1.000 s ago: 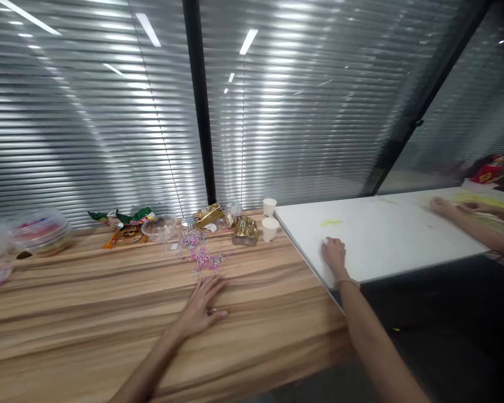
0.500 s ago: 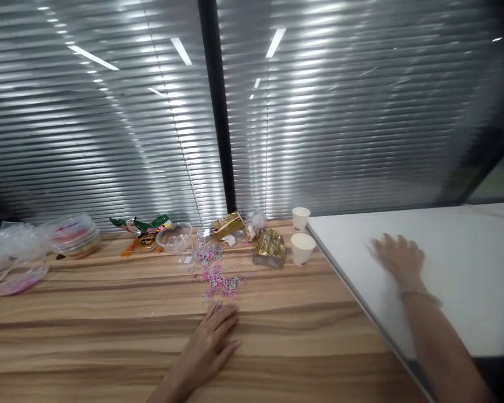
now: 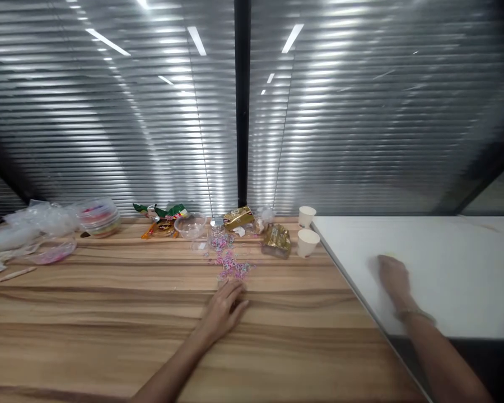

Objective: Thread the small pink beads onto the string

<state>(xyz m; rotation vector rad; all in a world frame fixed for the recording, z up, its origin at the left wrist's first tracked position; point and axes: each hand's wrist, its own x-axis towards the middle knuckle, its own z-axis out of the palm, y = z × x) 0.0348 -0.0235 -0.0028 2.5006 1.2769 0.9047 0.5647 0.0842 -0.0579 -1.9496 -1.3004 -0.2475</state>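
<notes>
Your left hand (image 3: 224, 310) lies flat and open on the wooden table (image 3: 109, 324), fingertips just short of the scattered pastel beads (image 3: 233, 267). Your right hand (image 3: 393, 277), blurred but spread open and holding nothing, rests on the white board (image 3: 466, 268). Behind the beads stand a clear bowl (image 3: 190, 225), gold wrappers (image 3: 277, 239) and two paper cups (image 3: 307, 235).

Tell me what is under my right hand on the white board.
The right hand lies blurred on the white board. A faint yellowish smudge shows at its fingertips. Anything beneath the palm is covered. The left hand rests flat on the wooden table.
</notes>
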